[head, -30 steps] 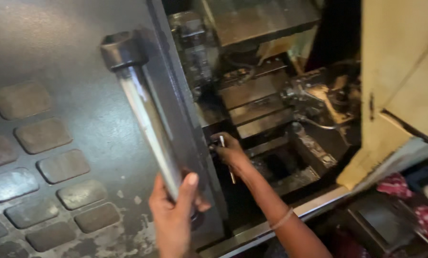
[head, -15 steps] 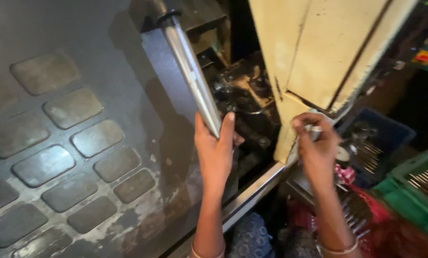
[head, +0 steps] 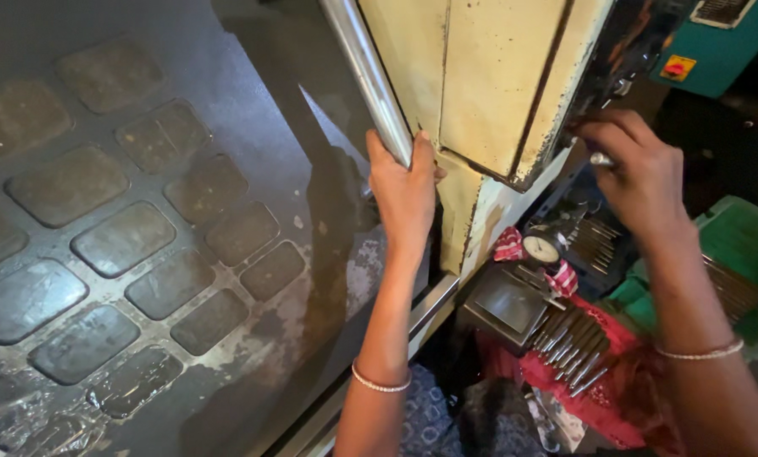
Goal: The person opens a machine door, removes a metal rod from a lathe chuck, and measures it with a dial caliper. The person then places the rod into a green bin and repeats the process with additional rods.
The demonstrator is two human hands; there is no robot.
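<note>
My left hand (head: 404,190) grips the shiny metal bar handle (head: 363,72) of a big dark grey sliding machine door (head: 142,211) with raised rectangular pads. The door sits against the cream-painted machine housing (head: 489,85), covering the opening. My right hand (head: 641,173) is up at the right, beside the chipped edge of the housing, fingers closed on a small silvery metal part (head: 600,158).
Below the right hand a red cloth (head: 590,355) carries several metal rods (head: 569,338), a dial gauge (head: 541,249) and a small dark metal box (head: 507,303). A green tray (head: 738,254) with more rods stands at the right. A teal machine (head: 717,38) is behind.
The door has slid right with my left hand on its handle and now hides the machine's inside. My right hand came out of the machine holding a small metal part and moved right.
</note>
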